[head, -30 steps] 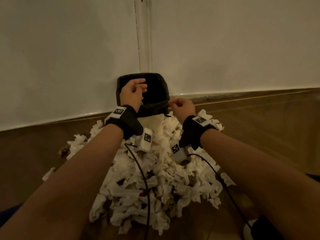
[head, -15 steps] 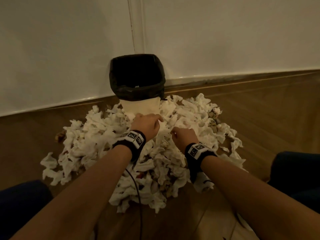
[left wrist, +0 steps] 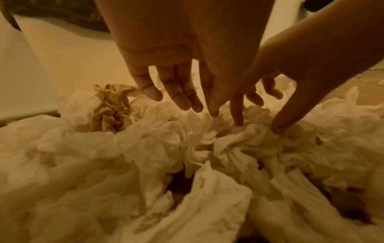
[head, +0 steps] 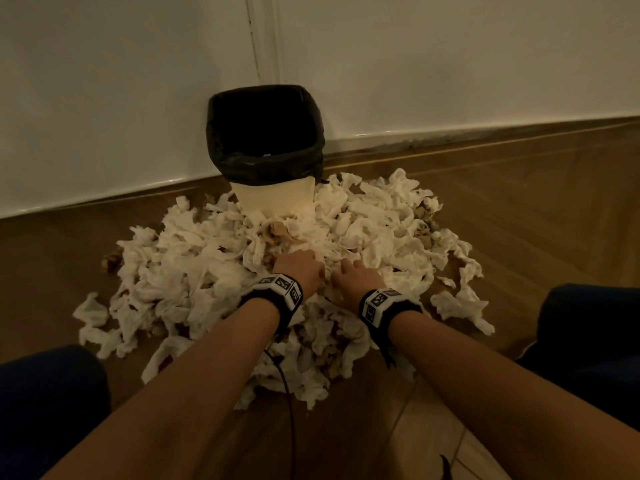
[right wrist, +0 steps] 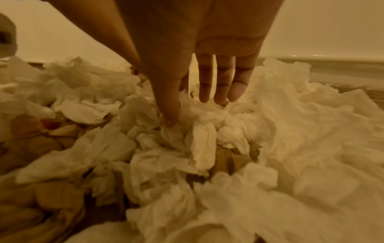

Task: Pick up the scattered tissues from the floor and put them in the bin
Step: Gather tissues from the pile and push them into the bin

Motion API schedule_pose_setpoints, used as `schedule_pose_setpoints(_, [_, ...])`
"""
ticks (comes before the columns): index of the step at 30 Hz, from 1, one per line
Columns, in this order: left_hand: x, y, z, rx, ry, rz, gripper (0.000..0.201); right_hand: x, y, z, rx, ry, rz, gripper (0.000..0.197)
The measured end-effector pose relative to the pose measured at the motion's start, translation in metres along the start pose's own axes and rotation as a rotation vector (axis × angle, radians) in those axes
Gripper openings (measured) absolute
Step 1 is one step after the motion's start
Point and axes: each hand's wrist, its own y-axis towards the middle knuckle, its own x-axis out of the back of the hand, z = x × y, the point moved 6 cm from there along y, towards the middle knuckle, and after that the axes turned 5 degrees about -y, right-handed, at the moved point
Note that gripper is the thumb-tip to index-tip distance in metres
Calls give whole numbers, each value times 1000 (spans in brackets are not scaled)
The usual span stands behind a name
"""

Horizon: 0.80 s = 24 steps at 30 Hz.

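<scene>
A large heap of crumpled white tissues [head: 214, 271] is being shown spread over the wooden plank floor [head: 519, 216], at the foot of the white wall [head: 104, 98]. The tissues are soft, thin and wrinkled, twisted into irregular wads; they are too many and too tangled to be counted. A few brown-stained, tightly crinkled wads are being seen among them, one lying close to the bin's base [left wrist: 112, 108].

One bin [head: 277, 199] is being seen standing against the wall at the far edge of the heap. Its body is smooth, pale and tapered, with a rounded square mouth, and a glossy, wrinkled black bag liner [head: 265, 133] is folded over its rim. A small pale scrap is just visible inside the liner.

Two hands are being lowered side by side onto the middle of the heap. The left hand [head: 299, 268] is being held with its fingers [left wrist: 176, 92] straight and slightly spread, the tips just at the tissues; nothing is being gripped. The right hand [head: 356, 275] is likewise being held wide, its fingers [right wrist: 222, 82] straight and its thumb tip touching a tissue; nothing is being held.

Two black wristbands are being worn, one on each wrist [head: 273, 296] [head: 388, 304], each carrying white blocks with black square markers. One thin dark cable [head: 287, 386] is being trailed from the left band over the floor.
</scene>
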Motion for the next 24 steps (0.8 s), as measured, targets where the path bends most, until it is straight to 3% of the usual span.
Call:
schedule_pose_setpoints(4, [-4,-4,-2,14,-40,2,26,-5,4,-2,-33,7,54,28])
schedule_pose_setpoints(7, [-7,-5,2,21,-87,-7,28,-1,7,-14,-81,193,52,29])
schedule_pose_setpoints(9, [-5,-6,4,31,-154,-53,28,4,8,-24,-120,369,-26,29])
schedule_pose_setpoints(12, [-7,-8,7,22,-253,-106,51,11,4,-38,-228,637,-205,33])
schedule_pose_setpoints(16, [-13,-9,8,-12,-134,-126,59,17,-5,-55,-378,919,-396,34])
schedule_pose_setpoints(20, [-23,-7,9,23,-104,-40,53,6,-9,-70,-520,1235,-414,30])
schedule_pose_setpoints(24, [-30,-7,10,18,-46,14,45,-4,-6,-80,-605,1368,-421,26])
